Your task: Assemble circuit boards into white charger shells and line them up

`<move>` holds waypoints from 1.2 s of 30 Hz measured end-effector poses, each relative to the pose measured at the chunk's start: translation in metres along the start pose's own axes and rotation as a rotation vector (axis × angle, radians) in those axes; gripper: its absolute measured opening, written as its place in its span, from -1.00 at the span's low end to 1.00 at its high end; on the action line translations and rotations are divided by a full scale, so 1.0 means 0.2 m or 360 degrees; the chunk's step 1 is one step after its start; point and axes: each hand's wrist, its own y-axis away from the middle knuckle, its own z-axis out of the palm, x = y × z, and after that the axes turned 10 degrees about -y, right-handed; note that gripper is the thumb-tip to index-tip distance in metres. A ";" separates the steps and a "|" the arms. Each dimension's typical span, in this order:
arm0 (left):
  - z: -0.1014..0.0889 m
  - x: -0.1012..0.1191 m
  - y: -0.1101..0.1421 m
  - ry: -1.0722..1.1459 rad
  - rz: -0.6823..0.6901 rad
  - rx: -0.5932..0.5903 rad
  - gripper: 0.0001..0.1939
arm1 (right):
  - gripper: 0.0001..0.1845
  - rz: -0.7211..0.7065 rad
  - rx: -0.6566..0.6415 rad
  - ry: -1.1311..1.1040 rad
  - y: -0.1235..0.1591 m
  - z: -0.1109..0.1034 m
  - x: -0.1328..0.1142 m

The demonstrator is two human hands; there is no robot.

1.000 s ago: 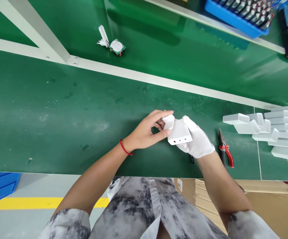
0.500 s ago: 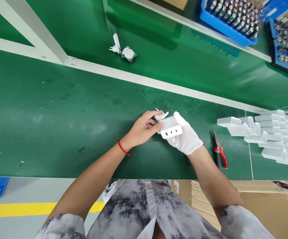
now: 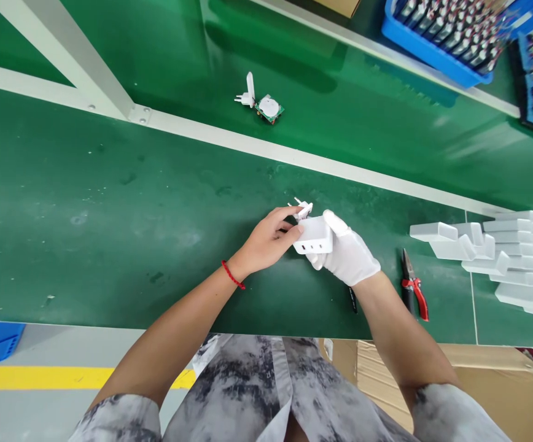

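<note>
A white charger housing (image 3: 315,228) with several small ports along its near face is held over the bench. My right hand (image 3: 347,252), in a white glove, is wrapped round its right side, thumb on top. My bare left hand (image 3: 269,242), a red cord at the wrist, pinches its left side with thumb and fingers. A white plug piece with metal prongs (image 3: 304,210) stands at the housing's far end, by my left fingertips. Whether it is fixed to the housing is hard to tell.
Red-and-black pliers (image 3: 414,287) lie right of my right forearm, a thin black tool (image 3: 352,299) beside it. White housings (image 3: 519,258) are stacked at right. Beyond the pale rail (image 3: 248,142) lie a circuit board (image 3: 270,108) and plug piece (image 3: 247,97). A blue tray (image 3: 436,52) holds parts.
The charger housing has turned slightly in my hands, and its plug piece shows more upright. The circuit board with its plug has shifted right along the far green surface. The view has moved a little.
</note>
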 end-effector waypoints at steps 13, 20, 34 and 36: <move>0.02 -0.03 0.02 -0.0368 0.0456 0.0386 -0.56 | -0.52 -0.1481 0.0777 0.2493 0.03 -0.21 0.17; 0.03 -0.03 0.02 -0.0399 0.0356 0.0454 -0.63 | -0.62 -0.1598 0.0935 0.2603 0.01 -0.25 0.24; 0.03 -0.01 0.02 -0.0439 0.0339 0.0538 -0.70 | -0.70 -0.1774 0.0908 0.2347 0.02 -0.16 0.16; 0.03 -0.01 0.02 -0.0440 0.0345 0.0548 -0.71 | -0.68 -0.1640 0.0896 0.2433 -0.01 -0.17 0.18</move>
